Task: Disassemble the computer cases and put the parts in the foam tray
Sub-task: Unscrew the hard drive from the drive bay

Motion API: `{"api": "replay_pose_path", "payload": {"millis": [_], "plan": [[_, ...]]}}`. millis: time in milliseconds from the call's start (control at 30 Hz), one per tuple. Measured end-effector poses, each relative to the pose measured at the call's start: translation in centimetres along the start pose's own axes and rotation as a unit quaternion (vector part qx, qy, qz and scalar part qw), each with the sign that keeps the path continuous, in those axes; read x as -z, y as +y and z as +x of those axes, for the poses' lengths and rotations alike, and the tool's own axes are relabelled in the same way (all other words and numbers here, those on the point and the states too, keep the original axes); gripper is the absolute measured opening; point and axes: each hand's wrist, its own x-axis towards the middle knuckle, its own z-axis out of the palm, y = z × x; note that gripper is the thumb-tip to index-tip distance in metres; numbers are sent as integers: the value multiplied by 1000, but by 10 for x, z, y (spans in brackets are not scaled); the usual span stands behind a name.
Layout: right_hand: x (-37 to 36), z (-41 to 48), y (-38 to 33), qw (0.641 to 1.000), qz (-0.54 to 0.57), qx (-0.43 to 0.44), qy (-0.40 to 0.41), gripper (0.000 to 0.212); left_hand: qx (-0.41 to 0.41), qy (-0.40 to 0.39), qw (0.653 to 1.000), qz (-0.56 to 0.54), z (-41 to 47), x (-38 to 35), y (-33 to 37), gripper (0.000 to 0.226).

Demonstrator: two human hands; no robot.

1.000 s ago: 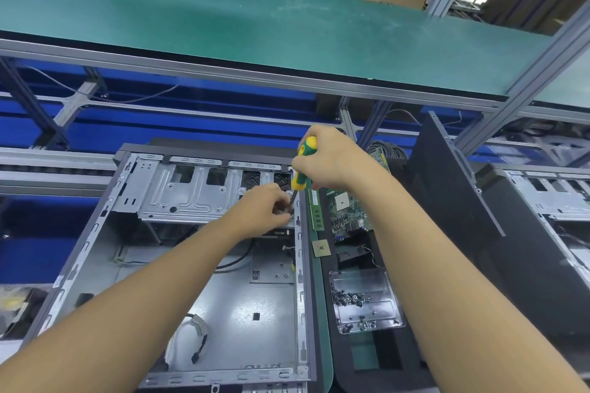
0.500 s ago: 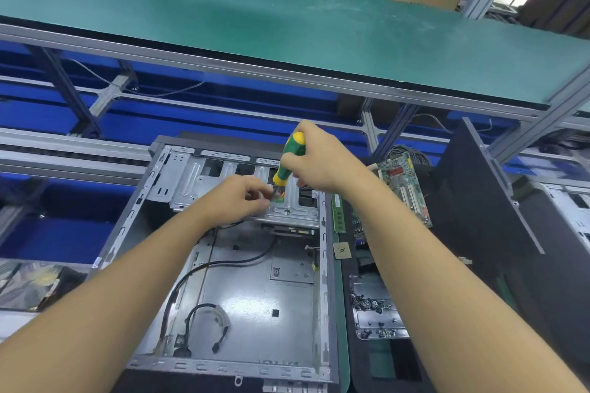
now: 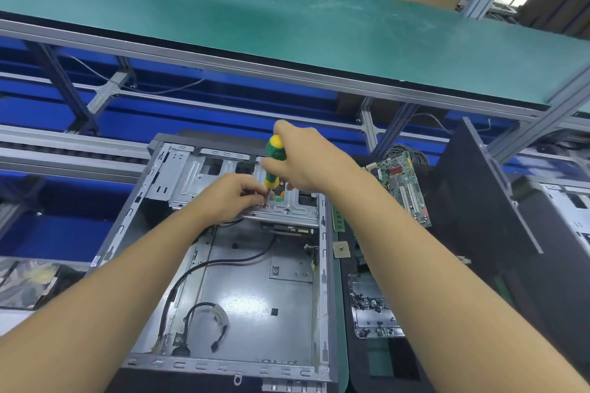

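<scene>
Computer case (image 3: 242, 300) open and flat at the near edge of the bench (image 3: 341, 367), black cables loose on its floor. Over the metal bracket (image 3: 287, 210) at its far end, left hand (image 3: 228, 198), fingertips pinched round the tip of the upright screwdriver (image 3: 274, 156). Green-and-yellow handle clamped in right hand (image 3: 309, 163). Just right of the case, black foam tray (image 3: 360, 373) with memory stick (image 3: 338, 218), chip (image 3: 341, 249) and clear box of screws (image 3: 373, 313). Farther back, a tilted circuit board (image 3: 404, 188).

Head cam only — faces fwd/down, close above open computer case (image 3: 252, 293).
</scene>
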Motion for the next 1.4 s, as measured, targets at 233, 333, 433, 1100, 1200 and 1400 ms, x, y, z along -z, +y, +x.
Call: {"api": "replay_pose_path", "payload": {"millis": [233,333,433,1100,1200,1400], "plan": [[14,5,-10,995,-38,22,-84,11,97,-84,992,19,-15,14,11,32],[19,10,-7,994,-5,-7,-109,21,184,-158,970,-1,-18,16,20,32],[23,12,-7,992,-25,2,-126,22,300,-231,925,-33,-27,11,19,23],[10,19,-7,998,-44,-6,-36,32,301,56,694,-652,-13,-104,7,27],[12,19,-3,998,-33,0,-43,25,312,72,700,-639,-11,-105,8,12],[1,23,-4,996,-85,22,33,26,315,71,701,-636,-11,-104,8,18]]}}
